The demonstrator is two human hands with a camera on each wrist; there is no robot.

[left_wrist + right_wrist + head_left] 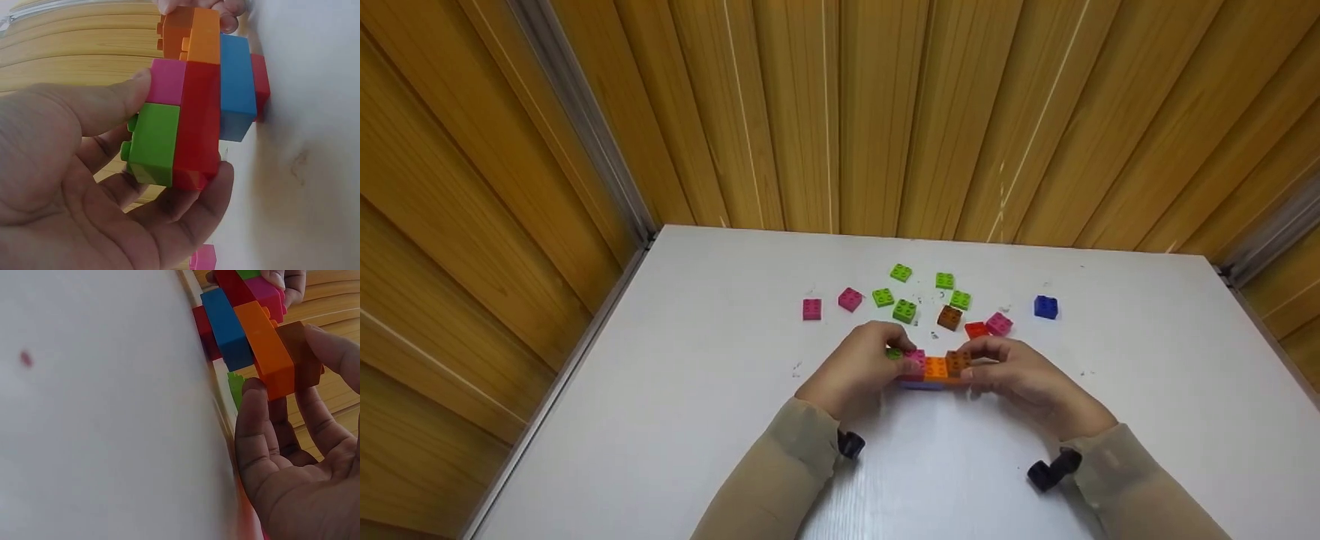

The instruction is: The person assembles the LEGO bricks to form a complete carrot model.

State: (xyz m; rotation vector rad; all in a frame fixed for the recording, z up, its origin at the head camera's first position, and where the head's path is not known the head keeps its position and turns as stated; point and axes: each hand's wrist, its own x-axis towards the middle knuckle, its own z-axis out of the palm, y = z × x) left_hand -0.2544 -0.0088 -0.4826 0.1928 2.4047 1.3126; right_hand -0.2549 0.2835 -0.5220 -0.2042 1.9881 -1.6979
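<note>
A stack of toy building blocks stands on the white table, held from both ends. At its base is a small red block point(260, 87), with a blue block point(236, 84) on it. Above that, a long red block point(197, 118) and an orange block point(264, 349) lie end to end. The top level has a green block point(154, 140) and a pink block point(167, 81) at the left, and a brown block point(298, 354) at the right. My left hand point(859, 367) grips the green, pink and red end. My right hand point(1027, 379) pinches the brown and orange end between thumb and fingers.
Behind the stack lie several loose green blocks point(905, 310), a brown block point(949, 317), a red block point(976, 330) and several pink ones point(850, 299). A dark blue block point(1045, 307) sits apart at the right. Wood-look panels point(870, 112) rise behind the table point(697, 315).
</note>
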